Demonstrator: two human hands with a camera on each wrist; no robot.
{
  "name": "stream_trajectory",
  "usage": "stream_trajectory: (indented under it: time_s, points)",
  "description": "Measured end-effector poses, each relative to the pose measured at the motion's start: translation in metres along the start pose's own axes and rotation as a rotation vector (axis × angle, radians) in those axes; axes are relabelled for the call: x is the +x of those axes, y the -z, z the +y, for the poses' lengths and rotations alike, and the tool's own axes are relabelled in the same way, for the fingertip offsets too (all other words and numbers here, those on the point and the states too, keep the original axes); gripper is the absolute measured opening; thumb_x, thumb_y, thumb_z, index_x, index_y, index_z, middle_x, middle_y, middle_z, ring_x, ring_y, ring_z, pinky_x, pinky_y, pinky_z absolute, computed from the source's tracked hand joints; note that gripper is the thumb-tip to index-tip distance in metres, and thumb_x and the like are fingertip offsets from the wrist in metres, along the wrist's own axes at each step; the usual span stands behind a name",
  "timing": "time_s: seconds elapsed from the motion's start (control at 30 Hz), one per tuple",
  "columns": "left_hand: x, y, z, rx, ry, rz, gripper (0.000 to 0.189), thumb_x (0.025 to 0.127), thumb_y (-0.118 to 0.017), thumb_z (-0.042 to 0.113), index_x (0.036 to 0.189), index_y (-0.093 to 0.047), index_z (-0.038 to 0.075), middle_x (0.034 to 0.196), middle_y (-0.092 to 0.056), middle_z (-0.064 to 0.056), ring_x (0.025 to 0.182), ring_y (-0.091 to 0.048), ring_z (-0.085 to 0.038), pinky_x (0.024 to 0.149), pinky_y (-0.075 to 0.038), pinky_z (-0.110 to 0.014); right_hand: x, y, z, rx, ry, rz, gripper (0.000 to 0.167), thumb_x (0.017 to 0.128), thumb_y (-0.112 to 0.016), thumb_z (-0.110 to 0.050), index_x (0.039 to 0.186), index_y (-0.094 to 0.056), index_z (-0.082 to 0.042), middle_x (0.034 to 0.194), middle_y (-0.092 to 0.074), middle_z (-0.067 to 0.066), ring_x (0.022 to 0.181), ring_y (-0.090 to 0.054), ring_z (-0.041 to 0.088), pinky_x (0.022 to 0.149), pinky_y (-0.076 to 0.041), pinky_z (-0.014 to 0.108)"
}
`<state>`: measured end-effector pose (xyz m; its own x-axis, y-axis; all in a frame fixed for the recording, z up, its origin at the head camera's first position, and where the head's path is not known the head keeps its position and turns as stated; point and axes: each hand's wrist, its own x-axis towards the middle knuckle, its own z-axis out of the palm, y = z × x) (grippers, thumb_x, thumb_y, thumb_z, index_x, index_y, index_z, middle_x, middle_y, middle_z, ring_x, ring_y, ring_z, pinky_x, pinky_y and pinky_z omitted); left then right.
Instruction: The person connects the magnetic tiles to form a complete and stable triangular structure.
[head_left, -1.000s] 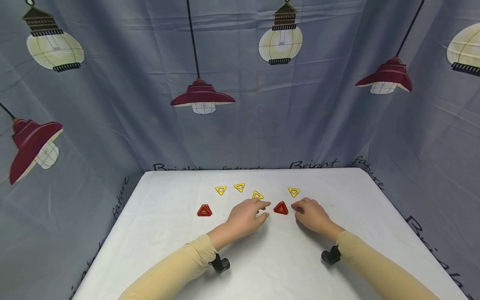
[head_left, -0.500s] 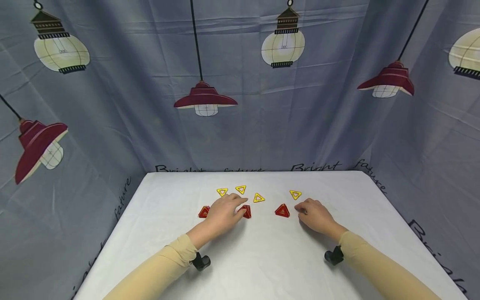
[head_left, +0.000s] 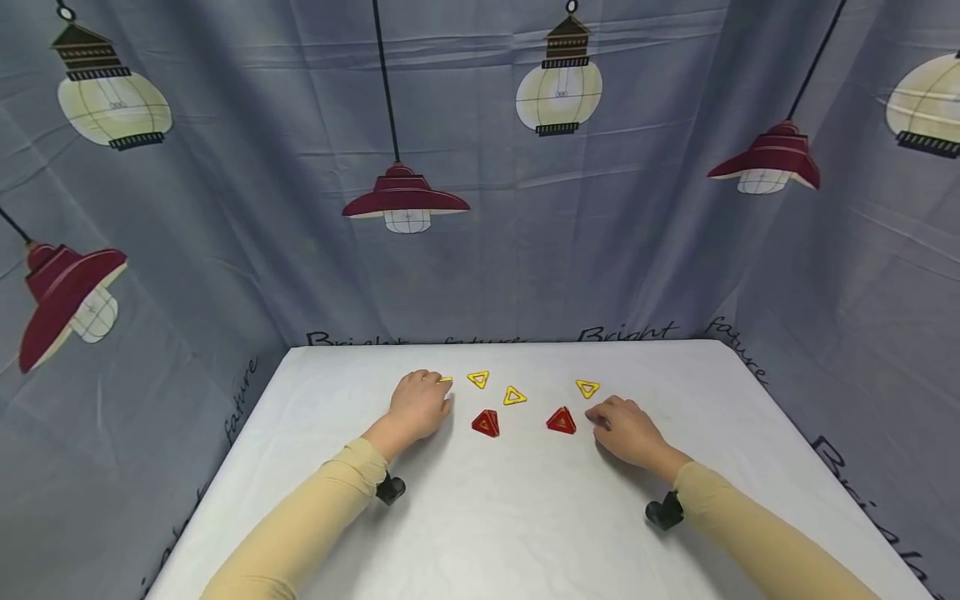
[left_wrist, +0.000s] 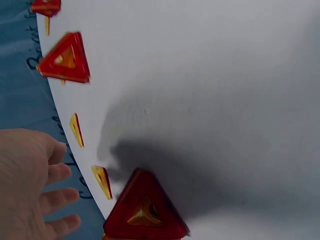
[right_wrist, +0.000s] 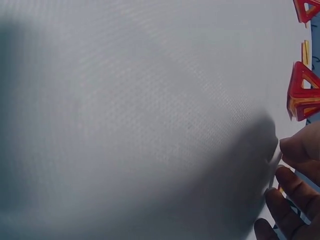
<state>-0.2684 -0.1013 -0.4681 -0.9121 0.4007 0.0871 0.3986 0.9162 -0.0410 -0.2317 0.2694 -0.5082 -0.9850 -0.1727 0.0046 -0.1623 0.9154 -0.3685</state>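
My left hand (head_left: 420, 404) reaches over the leftmost yellow triangle tile (head_left: 446, 379), which it mostly covers in the head view. In the left wrist view its fingers (left_wrist: 59, 199) are spread and hold nothing. A red triangle-tile pyramid (left_wrist: 145, 227) stands beside that hand, hidden from the head view. A second red pyramid (head_left: 486, 423) stands mid-table, and a third red pyramid (head_left: 561, 421) is just left of my right hand (head_left: 628, 429). The right hand rests low over the table, fingers loosely bent, gripping nothing visible.
Two yellow triangle tiles, one (head_left: 478, 379) and another (head_left: 514, 396), lie flat behind the middle pyramid. A further yellow tile (head_left: 588, 388) lies behind the right pyramid. The white table (head_left: 495, 517) ends at a grey curtain (head_left: 495, 283) printed with lamps.
My left hand has moved left and back, from beside the right pyramid to the leftmost yellow tile, uncovering the middle red pyramid. The right hand stays in place.
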Motion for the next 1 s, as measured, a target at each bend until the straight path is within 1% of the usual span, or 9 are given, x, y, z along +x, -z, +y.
stream_trajectory:
  time_s: [0.1,0.2,0.33,0.47,0.57,0.67,0.77,0.9,1.0]
  points:
    - [0.004,-0.002,-0.006,0.06,0.034,-0.103,0.041,0.105,-0.052,0.028,0.141,-0.062,0.01,0.144,-0.057,-0.014,0.139,-0.044,-0.038,0.116,-0.029,-0.056,0.001,-0.002,-0.001,-0.008,0.007,0.001,0.031,0.091,-0.068,-0.011,0.122,-0.073,-0.007,0.114,-0.064,0.009,0.105,-0.057,0.031,0.093,-0.047,0.053]
    - [0.008,-0.002,-0.007,0.106,0.047,-0.186,0.043,0.107,-0.046,0.028,0.144,-0.059,0.01,0.149,-0.052,-0.014,0.143,-0.039,-0.038,0.117,-0.025,-0.059,0.001,-0.004,-0.002,-0.017,0.012,0.001,0.032,0.091,-0.068,-0.011,0.122,-0.072,-0.007,0.115,-0.064,0.009,0.107,-0.057,0.031,0.094,-0.047,0.054]
    - [0.011,-0.001,-0.005,0.116,0.058,-0.247,0.045,0.107,-0.045,0.028,0.146,-0.057,0.009,0.151,-0.051,-0.014,0.145,-0.037,-0.038,0.118,-0.022,-0.059,0.002,-0.004,-0.003,-0.023,0.017,0.003,0.033,0.091,-0.069,-0.012,0.123,-0.072,-0.007,0.115,-0.064,0.008,0.108,-0.057,0.032,0.094,-0.047,0.054]
    - [0.011,-0.004,-0.003,0.09,0.063,-0.277,0.047,0.107,-0.045,0.029,0.146,-0.056,0.006,0.151,-0.051,-0.014,0.146,-0.036,-0.037,0.119,-0.02,-0.057,0.002,-0.003,-0.003,-0.036,0.03,0.007,0.033,0.093,-0.069,-0.014,0.125,-0.071,-0.007,0.117,-0.064,0.009,0.11,-0.057,0.032,0.096,-0.047,0.055]
    - [0.011,-0.005,0.0,0.063,0.064,-0.289,0.048,0.107,-0.045,0.029,0.148,-0.054,0.005,0.153,-0.049,-0.014,0.147,-0.035,-0.036,0.12,-0.021,-0.055,0.002,-0.001,0.0,-0.057,0.043,0.036,0.034,0.095,-0.067,-0.014,0.128,-0.07,-0.007,0.12,-0.064,0.012,0.113,-0.057,0.035,0.097,-0.046,0.056]
    - [0.01,-0.006,0.003,0.046,0.06,-0.292,0.049,0.107,-0.044,0.027,0.149,-0.051,0.002,0.155,-0.047,-0.015,0.147,-0.034,-0.036,0.121,-0.022,-0.051,0.003,0.0,0.003,-0.09,0.049,0.076,0.039,0.096,-0.065,-0.015,0.133,-0.067,-0.005,0.129,-0.062,0.016,0.12,-0.054,0.039,0.1,-0.044,0.06]
    - [0.01,-0.007,0.006,0.039,0.051,-0.293,0.05,0.107,-0.043,0.025,0.149,-0.049,0.0,0.155,-0.045,-0.017,0.148,-0.033,-0.036,0.121,-0.022,-0.049,0.006,0.0,0.006,-0.132,0.054,0.094,0.044,0.097,-0.063,-0.018,0.14,-0.061,-0.005,0.141,-0.055,0.021,0.131,-0.046,0.045,0.105,-0.037,0.066]
    - [0.009,-0.009,0.009,0.037,0.041,-0.287,0.049,0.107,-0.044,0.024,0.148,-0.051,-0.001,0.155,-0.045,-0.018,0.148,-0.033,-0.036,0.121,-0.022,-0.048,0.014,-0.001,0.009,-0.162,0.05,0.065,0.05,0.101,-0.057,-0.023,0.148,-0.054,-0.006,0.154,-0.042,0.024,0.142,-0.032,0.051,0.11,-0.027,0.07]
    - [0.008,-0.01,0.012,0.03,0.041,-0.283,0.049,0.107,-0.043,0.024,0.147,-0.052,-0.002,0.155,-0.044,-0.02,0.148,-0.033,-0.036,0.121,-0.023,-0.048,0.018,-0.002,0.011,-0.174,0.039,0.008,0.052,0.103,-0.051,-0.026,0.151,-0.049,-0.007,0.159,-0.037,0.024,0.145,-0.026,0.053,0.112,-0.023,0.07]
